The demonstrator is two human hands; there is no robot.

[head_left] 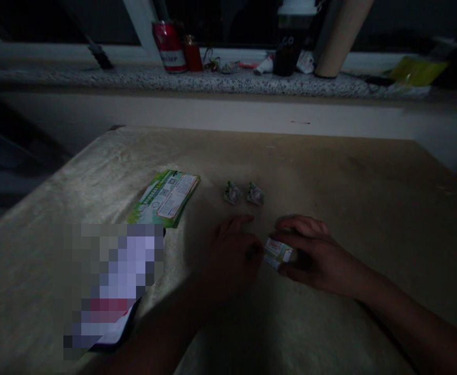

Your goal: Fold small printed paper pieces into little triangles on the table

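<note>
My right hand is closed around a small printed box-like packet, white with blue and reddish print. The packet rests low over the table, its right end hidden in my fingers. My left hand is beside the packet's left end, thumb and forefinger curled into a pinch while another finger stretches forward. Shadow hides whatever may be in that pinch. Just beyond my hands lie two small clear-wrapped pieces with green tips, a left one and a right one.
A green printed leaflet or flat wrapper lies left on the cloth-like table cover. Nearer me is a lit, pixelated phone. On the speckled windowsill stand a red can, a dark lidded cup and a cardboard tube.
</note>
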